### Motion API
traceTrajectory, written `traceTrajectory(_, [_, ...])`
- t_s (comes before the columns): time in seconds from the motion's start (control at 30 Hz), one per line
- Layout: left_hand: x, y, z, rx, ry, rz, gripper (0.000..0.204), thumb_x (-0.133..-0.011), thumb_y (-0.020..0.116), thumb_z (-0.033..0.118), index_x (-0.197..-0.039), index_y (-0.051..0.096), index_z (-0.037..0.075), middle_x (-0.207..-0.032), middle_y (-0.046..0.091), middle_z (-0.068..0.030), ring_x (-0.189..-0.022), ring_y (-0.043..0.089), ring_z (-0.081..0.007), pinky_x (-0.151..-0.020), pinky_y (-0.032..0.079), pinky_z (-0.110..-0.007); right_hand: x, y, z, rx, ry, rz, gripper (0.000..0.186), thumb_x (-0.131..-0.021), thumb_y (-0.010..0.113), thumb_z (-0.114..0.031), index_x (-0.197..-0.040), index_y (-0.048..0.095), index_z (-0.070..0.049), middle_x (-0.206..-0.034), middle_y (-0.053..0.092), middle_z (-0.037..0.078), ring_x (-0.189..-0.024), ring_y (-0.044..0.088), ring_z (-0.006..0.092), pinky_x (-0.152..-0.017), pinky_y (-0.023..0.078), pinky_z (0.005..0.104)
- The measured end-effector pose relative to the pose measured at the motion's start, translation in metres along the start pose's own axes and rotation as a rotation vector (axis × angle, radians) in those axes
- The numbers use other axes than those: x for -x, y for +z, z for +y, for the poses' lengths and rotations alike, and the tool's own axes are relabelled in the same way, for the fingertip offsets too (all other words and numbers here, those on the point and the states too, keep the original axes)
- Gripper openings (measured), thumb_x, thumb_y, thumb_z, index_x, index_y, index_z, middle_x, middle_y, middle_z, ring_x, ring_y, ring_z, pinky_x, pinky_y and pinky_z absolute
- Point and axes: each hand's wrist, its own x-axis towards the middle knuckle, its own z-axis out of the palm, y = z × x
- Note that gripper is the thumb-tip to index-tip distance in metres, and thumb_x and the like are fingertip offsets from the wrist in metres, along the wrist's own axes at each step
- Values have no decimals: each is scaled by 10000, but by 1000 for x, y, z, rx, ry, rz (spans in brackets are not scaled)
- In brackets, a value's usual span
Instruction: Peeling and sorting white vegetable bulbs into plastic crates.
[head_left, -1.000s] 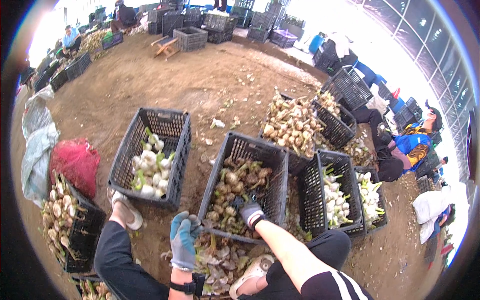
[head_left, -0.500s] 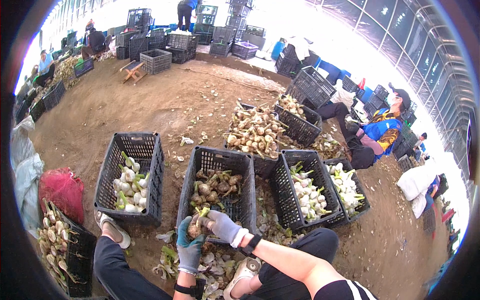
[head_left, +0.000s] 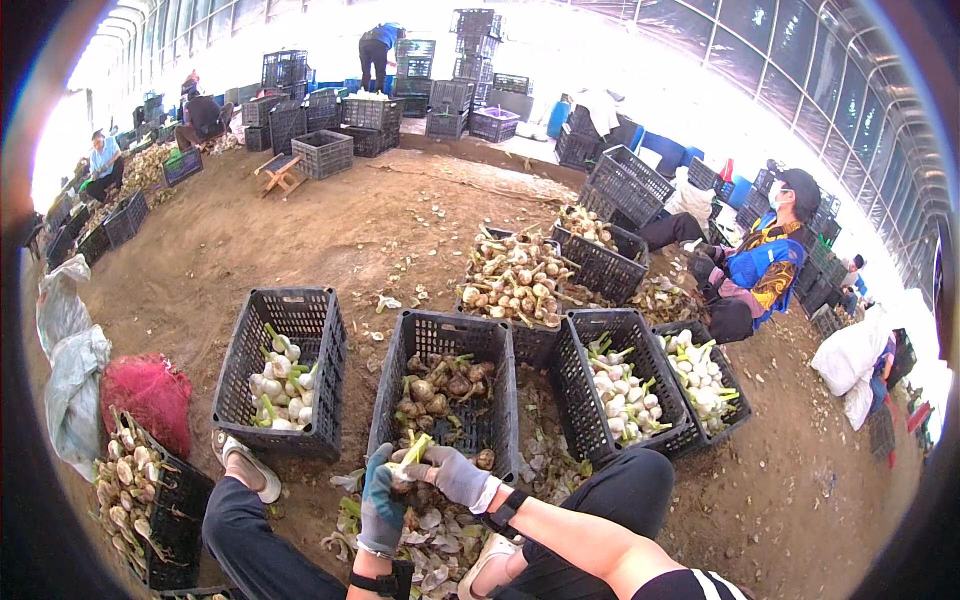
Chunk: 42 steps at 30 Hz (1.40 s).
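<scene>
My left hand (head_left: 380,508), in a grey glove with teal fingers, is closed round a garlic bulb (head_left: 402,484). The bulb's pale green stem (head_left: 414,453) sticks up to the right. My right hand (head_left: 457,476), in a grey glove, has its fingers closed at the stem and upper bulb; the fingers partly hide the bulb. Both hands are at the near edge of a black crate (head_left: 450,337). Brown, unpeeled garlic bulbs (head_left: 430,393) lie inside that crate. Peeled skins (head_left: 435,548) litter the ground below my hands.
A crate of white garlic (head_left: 285,388) stands left; two more (head_left: 625,395) (head_left: 700,375) stand right. Behind is a heaped crate of untrimmed garlic (head_left: 515,275). Another garlic crate (head_left: 130,490) and a red mesh sack (head_left: 145,400) are at far left. A co-worker (head_left: 765,260) sits at right.
The garlic bulb has turned in my hands: its brown underside faced up before, and now its pale green stem shows. My right fingers have shifted onto the stem. The view has tilted slightly.
</scene>
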Motion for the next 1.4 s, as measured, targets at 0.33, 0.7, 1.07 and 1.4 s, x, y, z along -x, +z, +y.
traceTrajectory(0.33, [-10, -9, -13, 417, -414, -84, 680, -929, 407, 754, -1173, 623, 158, -946, 695, -45, -582, 599, -170, -426, 458, -313, 10, -6, -8, 814, -433, 85, 384, -800, 670, -8, -1182, 642, -39, -1127, 653, 167, -1067, 635, 380, -921, 525, 370])
traceTrajectory(0.7, [4, -8, -18, -644, 122, -4, 876, -688, 946, 201, -1308, 337, 94, -1153, 462, -44, -1041, 504, -141, -908, 484, -288, 20, 9, 19, 734, -440, 359, 255, -783, 613, 18, -1028, 682, 4, -916, 696, 203, -902, 683, 400, -794, 554, 398])
traceTrajectory(1.07, [2, -25, 20, -404, 83, -65, 585, -776, 829, 23, -1259, 509, 102, -1105, 617, -14, -939, 619, -105, -791, 536, -253, 17, 9, 22, 204, -207, 197, 246, -861, 596, 104, -1060, 712, 18, -993, 758, 85, -920, 693, 150, -845, 529, 288])
traceTrajectory(1.4, [22, -13, 42, -130, 77, -177, 674, -748, 859, -10, -1298, 483, 87, -1132, 655, -46, -1025, 663, -141, -866, 560, -277, 7, -2, 23, 449, -101, 197, 303, -901, 670, -47, -1203, 672, -64, -1041, 746, 117, -951, 713, 240, -842, 550, 333])
